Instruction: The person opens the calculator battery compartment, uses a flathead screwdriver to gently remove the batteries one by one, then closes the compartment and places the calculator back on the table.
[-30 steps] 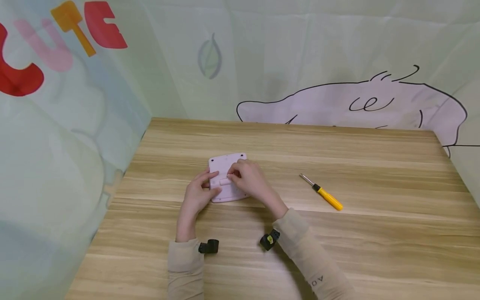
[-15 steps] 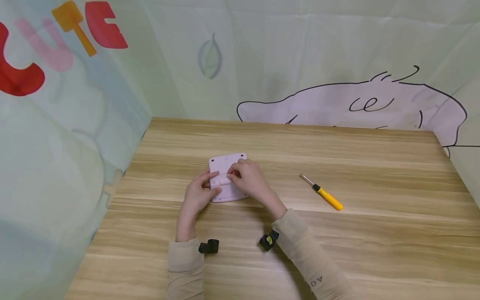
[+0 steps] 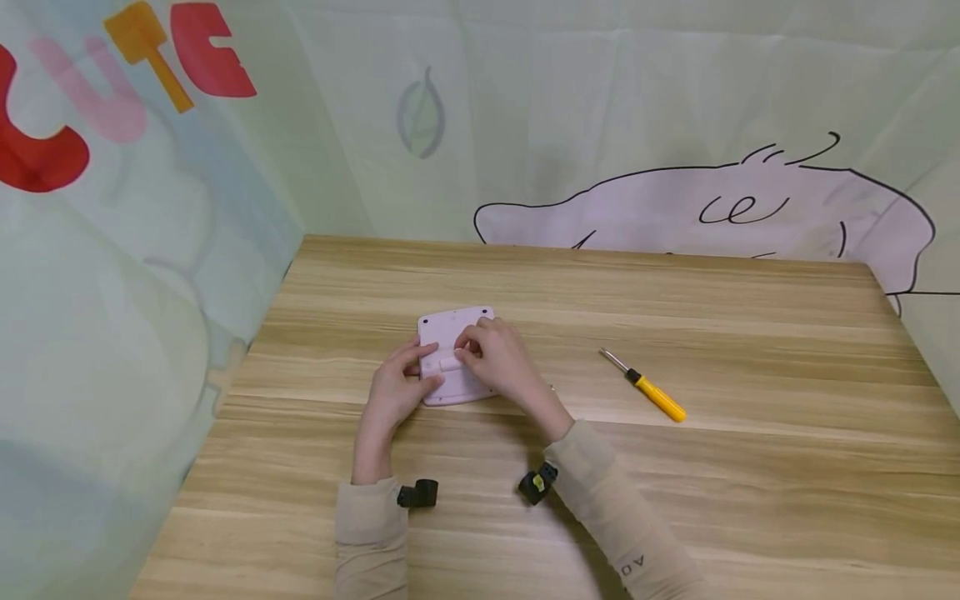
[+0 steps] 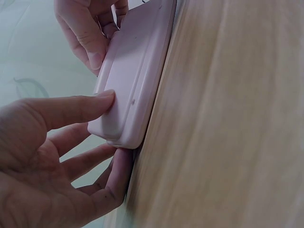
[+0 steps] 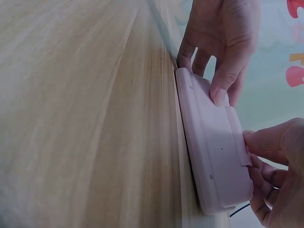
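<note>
A flat pale pink device (image 3: 450, 387) with small screw holes lies on the wooden table, its plain back upward; it resembles a calculator. My left hand (image 3: 393, 383) grips its left side, thumb on the back and other fingers along the edge, as the left wrist view shows. Across the middle of the back is a narrow pink cover (image 5: 237, 135), like a battery lid. My right hand (image 3: 498, 358) pinches this cover at its right end between thumb and curled fingers. The right hand hides part of the device in the head view.
A screwdriver (image 3: 651, 390) with a yellow handle lies to the right, tip pointing away. Beside the right wrist is a tiny shiny bit (image 3: 552, 387) on the table (image 3: 750, 350). A printed cloth backdrop (image 3: 562, 100) stands behind and at left.
Both hands keep their places on the pink device. A tiny shiny bit now shows beside the right wrist, where it was not visible before.
</note>
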Motion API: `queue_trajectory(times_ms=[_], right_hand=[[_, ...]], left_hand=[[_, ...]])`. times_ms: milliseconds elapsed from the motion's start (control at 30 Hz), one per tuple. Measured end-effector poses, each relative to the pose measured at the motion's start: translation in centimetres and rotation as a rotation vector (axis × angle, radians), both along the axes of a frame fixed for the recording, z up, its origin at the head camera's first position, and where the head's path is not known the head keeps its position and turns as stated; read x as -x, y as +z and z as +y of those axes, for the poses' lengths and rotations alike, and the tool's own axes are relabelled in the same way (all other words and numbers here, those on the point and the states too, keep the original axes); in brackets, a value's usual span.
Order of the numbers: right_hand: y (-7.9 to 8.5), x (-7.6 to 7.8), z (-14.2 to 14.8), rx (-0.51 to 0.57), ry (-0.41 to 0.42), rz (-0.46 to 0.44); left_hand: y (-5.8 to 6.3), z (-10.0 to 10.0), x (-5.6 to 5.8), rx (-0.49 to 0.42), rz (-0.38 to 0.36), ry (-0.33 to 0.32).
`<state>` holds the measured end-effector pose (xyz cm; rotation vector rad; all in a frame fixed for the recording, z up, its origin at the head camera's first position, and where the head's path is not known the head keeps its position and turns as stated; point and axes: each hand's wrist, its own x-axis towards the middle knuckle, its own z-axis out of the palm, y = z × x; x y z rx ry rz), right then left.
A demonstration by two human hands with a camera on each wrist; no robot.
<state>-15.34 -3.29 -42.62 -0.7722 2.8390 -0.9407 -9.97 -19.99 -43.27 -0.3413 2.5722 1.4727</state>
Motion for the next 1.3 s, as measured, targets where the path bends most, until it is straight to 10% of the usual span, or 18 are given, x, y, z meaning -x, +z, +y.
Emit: queue_trajectory(times_ms=[833, 1300], right_hand=[[0.2, -0.8, 0.2, -0.175, 0.048, 0.159], [0.5, -1.7, 0.1, -0.492, 0.113, 0.489]], left_hand=[[-0.1, 0.0, 0.0, -0.022, 0.004, 0.006], [-0.2, 0.0, 0.1, 0.008, 0.002, 0.006]])
